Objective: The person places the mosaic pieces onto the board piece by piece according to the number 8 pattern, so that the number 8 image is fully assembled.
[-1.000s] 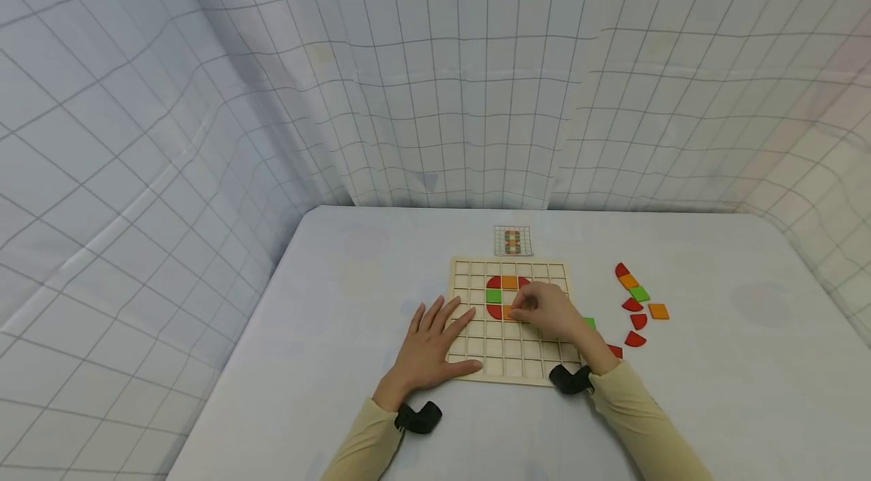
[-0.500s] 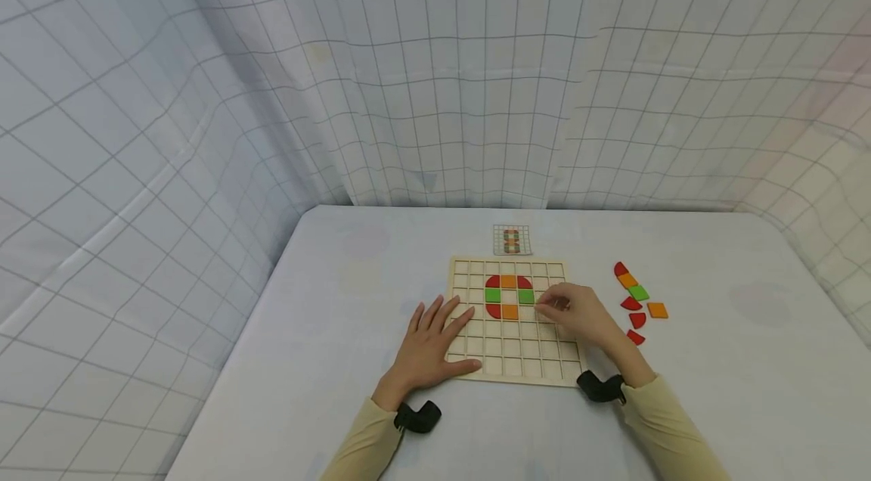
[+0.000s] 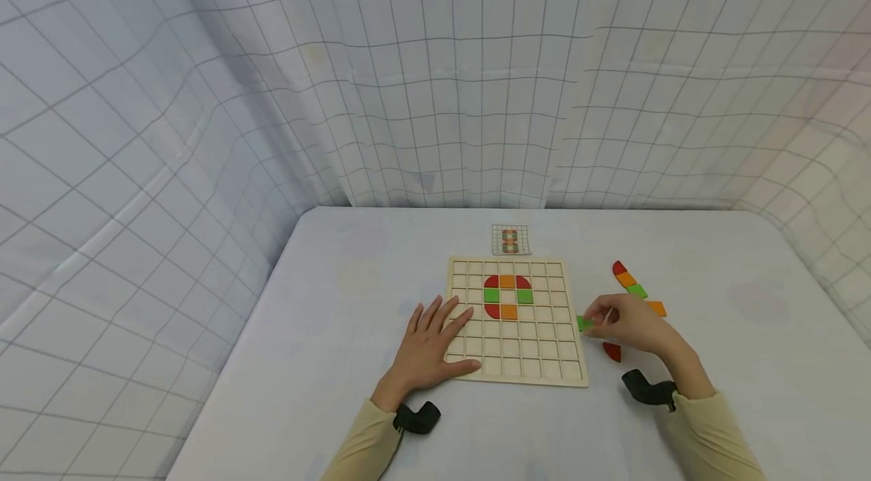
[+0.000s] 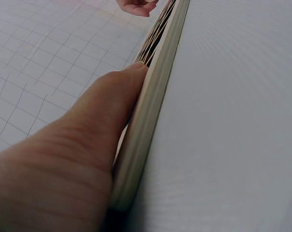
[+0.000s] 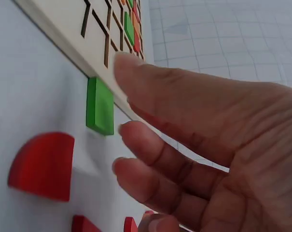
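Observation:
My left hand (image 3: 423,352) lies spread on the left side of a wooden grid board (image 3: 540,349), its thumb along the near edge. On the board, red quarter-circles (image 3: 491,311), orange squares (image 3: 508,311) and green squares (image 3: 525,296) form a ring. Just right of the board, my right hand (image 3: 629,322) hovers beside a loose green square tile (image 5: 101,106). In the right wrist view its thumb and fingers are bent loosely, apart from that tile, with no piece seen held. A loose red quarter-circle (image 5: 44,166) lies close by.
A small pattern card (image 3: 510,240) lies behind the board. Further right are a red piece (image 3: 618,268), an orange square (image 3: 626,280), a green square (image 3: 637,290) and another orange square (image 3: 656,308). Gridded white curtains (image 3: 449,88) surround the table.
My right hand has moved right, off the board to the loose pieces. A green square, uncovered as the hand withdrew, shows on the ring's right side. The left hand stays put.

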A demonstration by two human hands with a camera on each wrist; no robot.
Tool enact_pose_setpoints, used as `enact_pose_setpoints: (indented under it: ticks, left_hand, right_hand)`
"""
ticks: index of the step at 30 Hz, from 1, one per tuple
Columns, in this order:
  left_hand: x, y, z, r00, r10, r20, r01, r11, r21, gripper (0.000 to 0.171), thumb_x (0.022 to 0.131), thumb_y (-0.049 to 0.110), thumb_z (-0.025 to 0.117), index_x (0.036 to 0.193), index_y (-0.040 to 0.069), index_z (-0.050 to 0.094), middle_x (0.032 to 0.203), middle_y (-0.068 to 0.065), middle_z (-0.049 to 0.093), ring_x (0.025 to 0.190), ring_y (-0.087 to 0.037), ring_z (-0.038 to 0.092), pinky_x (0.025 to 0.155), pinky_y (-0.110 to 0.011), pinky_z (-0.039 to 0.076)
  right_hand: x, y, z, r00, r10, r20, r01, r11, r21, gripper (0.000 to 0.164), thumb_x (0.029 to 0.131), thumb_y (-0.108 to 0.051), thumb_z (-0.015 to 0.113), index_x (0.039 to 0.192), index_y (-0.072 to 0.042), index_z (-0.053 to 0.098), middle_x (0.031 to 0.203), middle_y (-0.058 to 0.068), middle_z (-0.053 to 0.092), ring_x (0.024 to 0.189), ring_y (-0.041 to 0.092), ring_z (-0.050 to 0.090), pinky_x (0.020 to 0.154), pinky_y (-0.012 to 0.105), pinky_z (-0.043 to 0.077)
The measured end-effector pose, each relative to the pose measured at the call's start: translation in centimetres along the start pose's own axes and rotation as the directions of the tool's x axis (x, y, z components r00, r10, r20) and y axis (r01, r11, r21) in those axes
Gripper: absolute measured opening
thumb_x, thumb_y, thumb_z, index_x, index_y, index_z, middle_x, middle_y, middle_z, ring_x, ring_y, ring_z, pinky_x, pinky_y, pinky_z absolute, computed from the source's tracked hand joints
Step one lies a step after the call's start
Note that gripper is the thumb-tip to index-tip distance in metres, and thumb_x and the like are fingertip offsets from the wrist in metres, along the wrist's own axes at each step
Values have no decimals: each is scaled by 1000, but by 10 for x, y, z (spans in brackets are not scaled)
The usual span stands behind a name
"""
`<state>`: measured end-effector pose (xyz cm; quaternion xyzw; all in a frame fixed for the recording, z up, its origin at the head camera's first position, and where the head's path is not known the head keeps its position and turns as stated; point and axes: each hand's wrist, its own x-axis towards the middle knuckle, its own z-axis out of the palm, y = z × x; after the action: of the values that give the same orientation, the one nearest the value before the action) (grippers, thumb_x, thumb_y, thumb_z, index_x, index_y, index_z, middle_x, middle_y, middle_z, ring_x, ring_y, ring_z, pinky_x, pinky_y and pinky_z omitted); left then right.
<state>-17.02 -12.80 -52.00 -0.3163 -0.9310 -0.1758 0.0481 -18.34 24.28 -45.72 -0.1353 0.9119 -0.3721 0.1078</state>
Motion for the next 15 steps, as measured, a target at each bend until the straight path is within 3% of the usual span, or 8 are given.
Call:
enact_pose_setpoints:
  ticks: [6, 15]
  left_hand:
    - [0, 0, -1, 1000, -3, 1, 3, 1000, -14, 82, 85, 67, 51, 149, 19, 34, 153, -9, 25, 141, -34, 15, 109, -55, 7]
    - [-1, -1, 0, 1000, -14, 17, 14, 1000, 4, 82, 84, 66, 53, 150, 22, 32, 155, -7, 22, 142, -31, 12, 110, -53, 5]
  right_hand:
    - [-15, 1, -9, 986, 108, 127, -109, 994, 2, 25, 72, -14, 83, 88, -7, 66, 75, 1, 53, 71, 19, 49, 58, 28, 42]
    - [-22, 6, -8, 982, 117, 151, -112, 993, -40, 27, 71, -13, 84, 85, -9, 62, 73, 1, 50, 72, 19, 47, 59, 28, 40]
